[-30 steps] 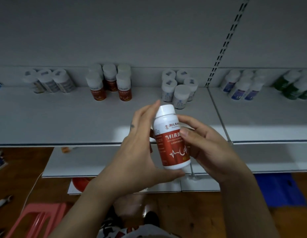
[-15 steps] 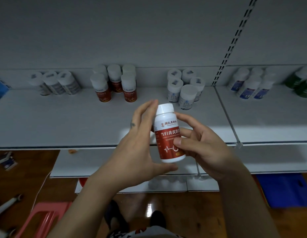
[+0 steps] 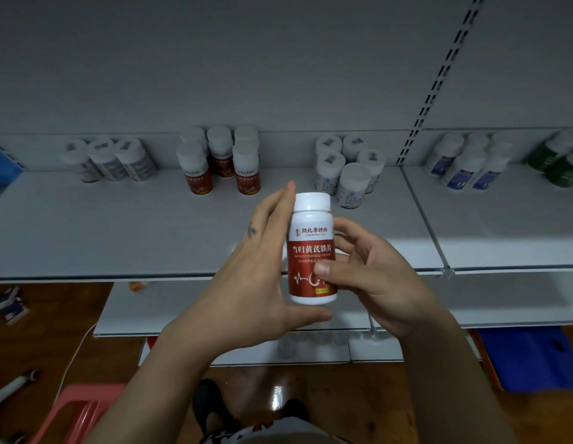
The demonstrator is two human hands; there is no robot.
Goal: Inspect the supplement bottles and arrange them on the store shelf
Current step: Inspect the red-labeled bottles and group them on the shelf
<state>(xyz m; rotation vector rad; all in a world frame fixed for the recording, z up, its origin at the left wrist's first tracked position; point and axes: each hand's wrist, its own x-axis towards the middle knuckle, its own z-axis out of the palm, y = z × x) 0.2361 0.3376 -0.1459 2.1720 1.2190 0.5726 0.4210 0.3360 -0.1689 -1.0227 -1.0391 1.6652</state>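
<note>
White shelving is filling the view, with matching red-labelled bottles (image 3: 195, 174) standing at the back edge of the shelf (image 3: 118, 235). You are holding the supplement bottle (image 3: 312, 238) upright in the air before the shelf's front edge. It is showing a white cap and a red label with white characters and a heartbeat line. Your left hand (image 3: 253, 283) is gripping its left side, thumb under the base. Your right hand (image 3: 381, 277) is pinching the label, thumb in front.

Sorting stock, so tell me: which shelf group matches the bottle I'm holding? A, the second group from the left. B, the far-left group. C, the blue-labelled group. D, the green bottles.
A: the held bottle has a white cap and a red label, the same as the red-labelled group standing second from the left.
</note>
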